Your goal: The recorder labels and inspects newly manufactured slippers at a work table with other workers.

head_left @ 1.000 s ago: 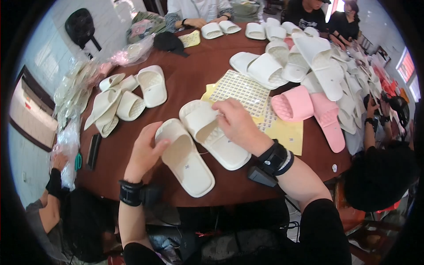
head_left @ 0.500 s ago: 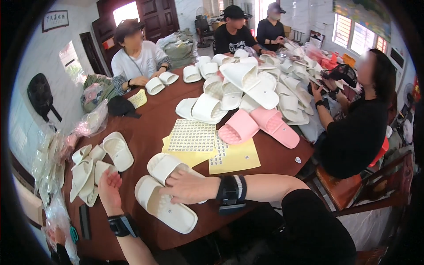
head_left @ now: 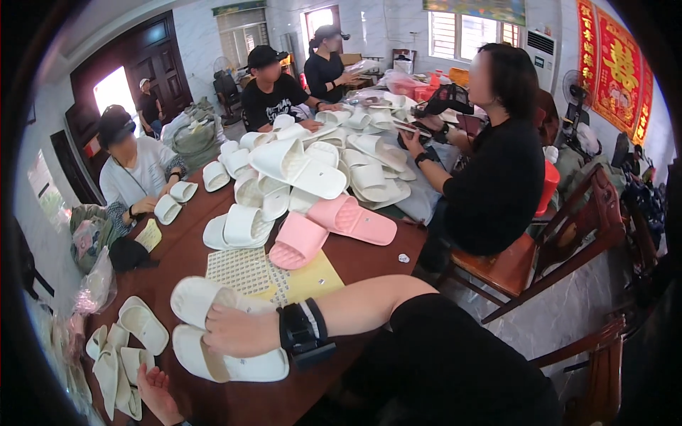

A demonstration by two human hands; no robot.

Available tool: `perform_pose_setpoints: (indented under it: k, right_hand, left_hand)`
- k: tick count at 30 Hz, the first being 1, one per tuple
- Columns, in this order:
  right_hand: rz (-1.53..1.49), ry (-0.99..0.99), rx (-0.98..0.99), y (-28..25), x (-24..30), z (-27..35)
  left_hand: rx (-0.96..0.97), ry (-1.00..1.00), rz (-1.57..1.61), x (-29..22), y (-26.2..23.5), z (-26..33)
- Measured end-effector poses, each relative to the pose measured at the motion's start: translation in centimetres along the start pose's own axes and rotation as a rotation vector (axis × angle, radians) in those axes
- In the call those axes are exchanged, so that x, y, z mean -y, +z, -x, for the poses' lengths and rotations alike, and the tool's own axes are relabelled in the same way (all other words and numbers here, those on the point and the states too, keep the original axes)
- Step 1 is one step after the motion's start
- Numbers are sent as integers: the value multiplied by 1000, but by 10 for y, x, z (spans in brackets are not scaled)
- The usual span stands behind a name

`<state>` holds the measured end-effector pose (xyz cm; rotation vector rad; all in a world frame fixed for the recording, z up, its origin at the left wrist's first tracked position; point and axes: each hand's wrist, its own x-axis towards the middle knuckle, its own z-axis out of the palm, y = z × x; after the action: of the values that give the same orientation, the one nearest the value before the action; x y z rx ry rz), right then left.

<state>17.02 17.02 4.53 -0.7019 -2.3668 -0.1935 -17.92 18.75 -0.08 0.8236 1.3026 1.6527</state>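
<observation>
Right hand [head_left: 238, 330] lay flat across two white slippers [head_left: 213, 334], pressing rather than clutching them

Slippers sat on the brown table [head_left: 369, 255], near the yellow sheet [head_left: 312, 278]; left hand [head_left: 158, 394] hung open beside them, gripping nothing

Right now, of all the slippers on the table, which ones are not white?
The pink pair near the table's middle, lying just beyond the yellow sheet. Every other slipper in view is white or cream, including the two under the right hand.

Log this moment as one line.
right hand: resting on white slippers | left hand: table edge, empty | pink slippers: untouched
</observation>
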Motion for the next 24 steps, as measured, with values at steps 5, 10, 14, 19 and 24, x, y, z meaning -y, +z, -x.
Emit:
perform_pose_setpoints:
  k: [5,10,14,19,24]
  right_hand:
    - [397,-43,-199,-47,-81,-25]
    - [731,231,-190,-141,-205,-51]
    - [778,517,27,-162,-241,-21]
    - [861,610,286,-157,-254,30]
    - [936,506,110,-158,-264,42]
  left_hand:
    - [37,-12,5,5,-4,-7]
    - [63,-3,-44,7,-2,-7]
    - [15,-238,37,0,2,-3]
    - [63,-43,-112,8,4,-1]
    - [27,-11,-130,9,6,2]
